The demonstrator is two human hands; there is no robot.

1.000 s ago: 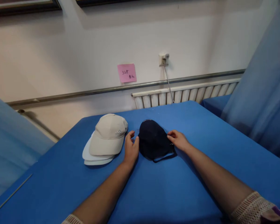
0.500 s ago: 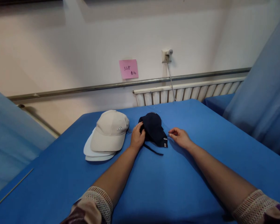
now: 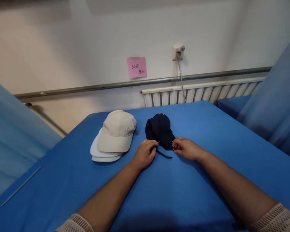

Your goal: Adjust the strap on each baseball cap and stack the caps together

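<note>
A dark navy cap [image 3: 160,129] lies on the blue-covered table, its hollow inside turned partly toward me. From its near edge a thin black strap [image 3: 164,155] trails to the right. My left hand [image 3: 145,154] has its fingers closed on the left end of this strap. At the cap's right edge, my right hand [image 3: 186,148] pinches the cap's back tab, where a small metal piece shows between the fingertips. To the left rests a beige cap [image 3: 118,132], stacked on light-coloured caps whose brims [image 3: 103,156] stick out below it.
The blue sheet [image 3: 164,199] covers the table. A thin stick [image 3: 20,187] lies at the far left. Behind stand a wall rail [image 3: 99,87], a radiator [image 3: 198,93], a pink note [image 3: 137,67] and a plugged socket [image 3: 178,53]. Blue curtains [image 3: 12,138] hang at both sides.
My left hand has moved from the cap's left opening down to the strap. My right hand, apart from the cap before, now grips its right edge. The view has shifted slightly.
</note>
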